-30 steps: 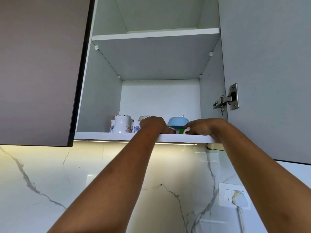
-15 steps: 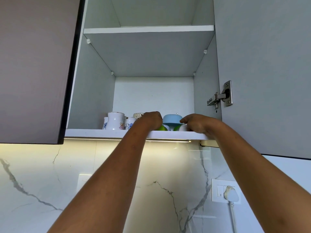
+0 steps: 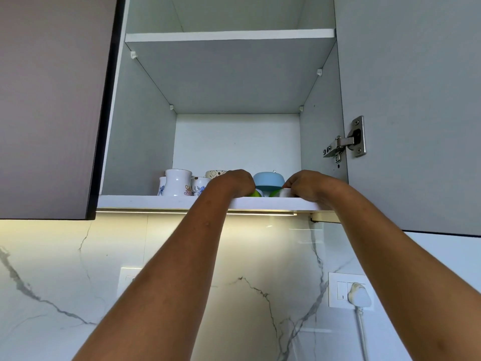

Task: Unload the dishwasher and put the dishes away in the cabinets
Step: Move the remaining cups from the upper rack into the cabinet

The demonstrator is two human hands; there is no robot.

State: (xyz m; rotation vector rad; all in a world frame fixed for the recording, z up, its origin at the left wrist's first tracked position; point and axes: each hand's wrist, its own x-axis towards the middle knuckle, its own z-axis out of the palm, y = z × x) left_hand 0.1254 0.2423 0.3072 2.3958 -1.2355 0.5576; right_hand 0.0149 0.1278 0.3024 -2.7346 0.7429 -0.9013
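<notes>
1. My left hand and right hand lie curled on the lower shelf; I cannot tell whether they grip anything
2. A green cup sits against my left hand, before a blue bowl
3. White mugs stand further left

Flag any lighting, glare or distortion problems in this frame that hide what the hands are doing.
Head view: sharp and evenly lit inside the cabinet; the light strip throws a warm glow and glare on the marble wall; wide-angle lens splays the cabinet sides; seen from below, left hand and right hand hide their fingers.
</notes>
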